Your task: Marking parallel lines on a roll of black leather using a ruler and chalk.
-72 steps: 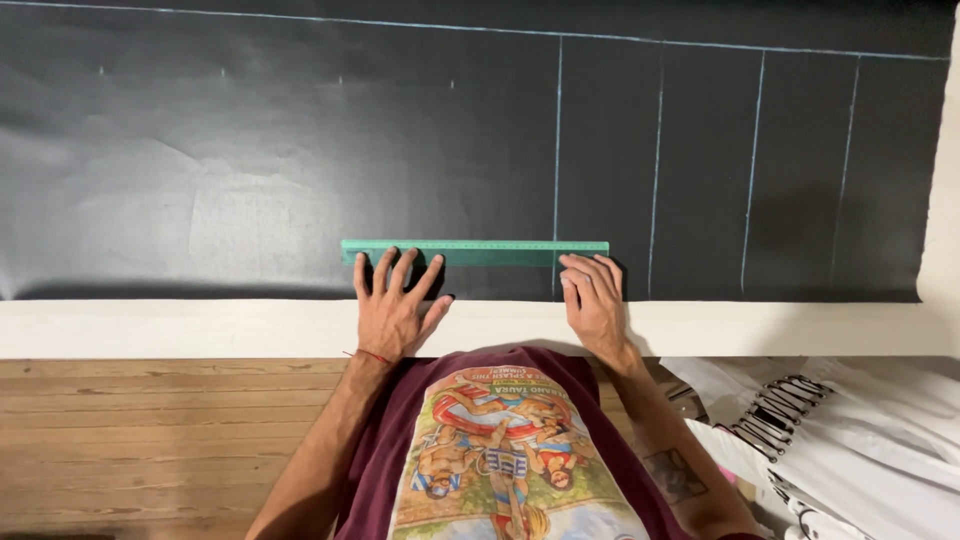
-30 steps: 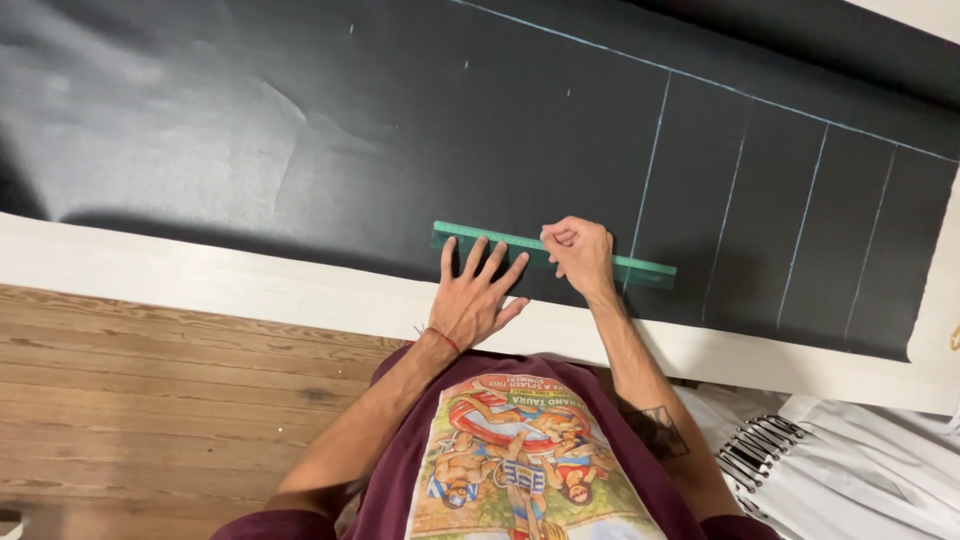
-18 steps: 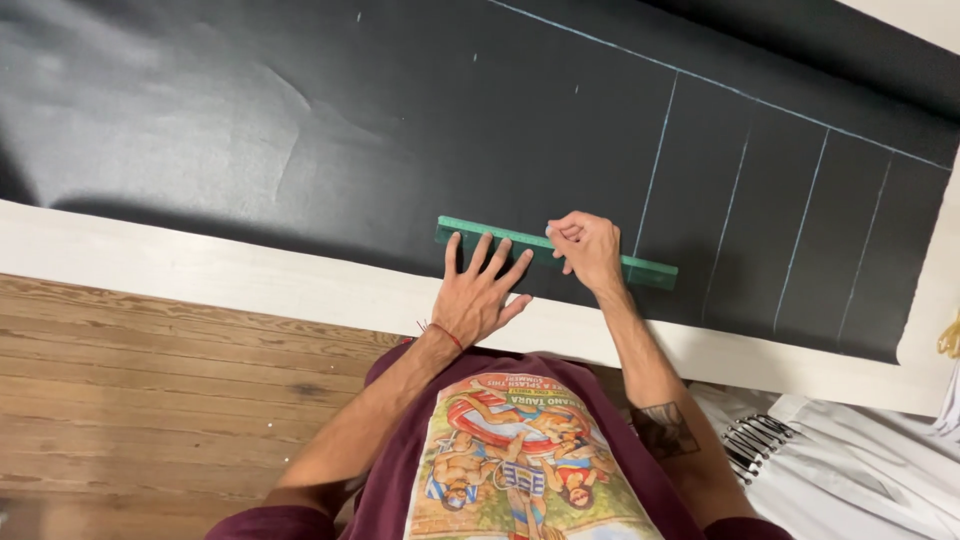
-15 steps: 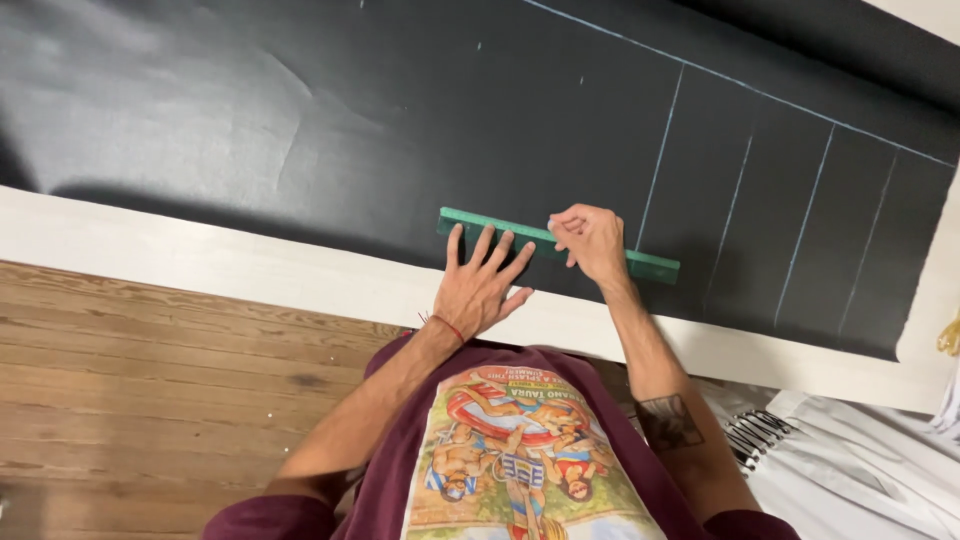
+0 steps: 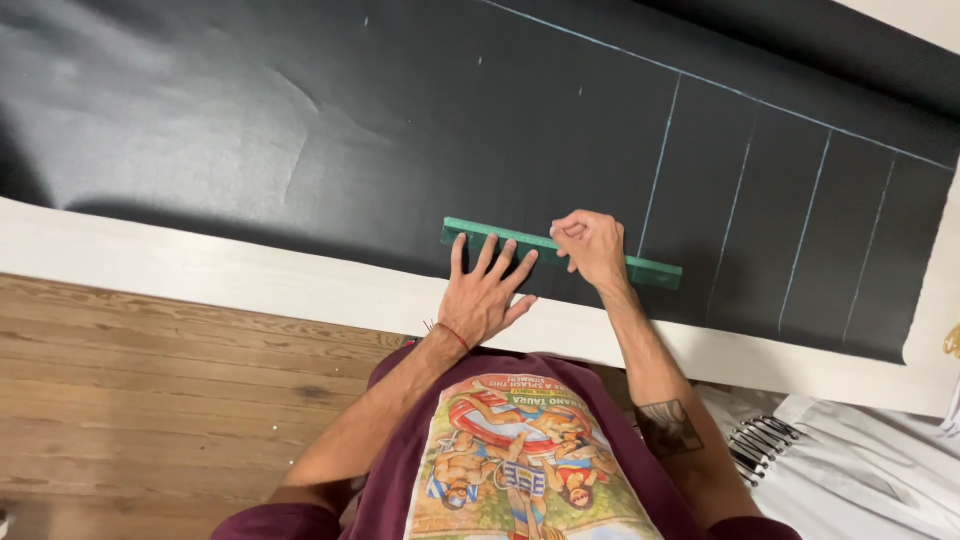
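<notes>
A black sheet [image 5: 300, 130] with chalk lines covers the white table [image 5: 200, 275]; near its front edge lies a green ruler [image 5: 655, 272]. Left hand [image 5: 487, 295], spread, pins it flat; right hand [image 5: 592, 245] pinches something unseen. Steady pressure keeps lines straight.

Home workroom: wooden floor [image 5: 150, 390], marked black sheet [image 5: 300, 130]

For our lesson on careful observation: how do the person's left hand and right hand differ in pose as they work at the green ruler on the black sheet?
The left hand lies flat with fingers spread, its fingertips pressing on the green ruler; the right hand is curled, its fingers bunched together as if pinching something too small to make out. The left hand sits toward the ruler's left end, the right hand nearer its middle. Both rest on the black sheet at the ruler.
</notes>
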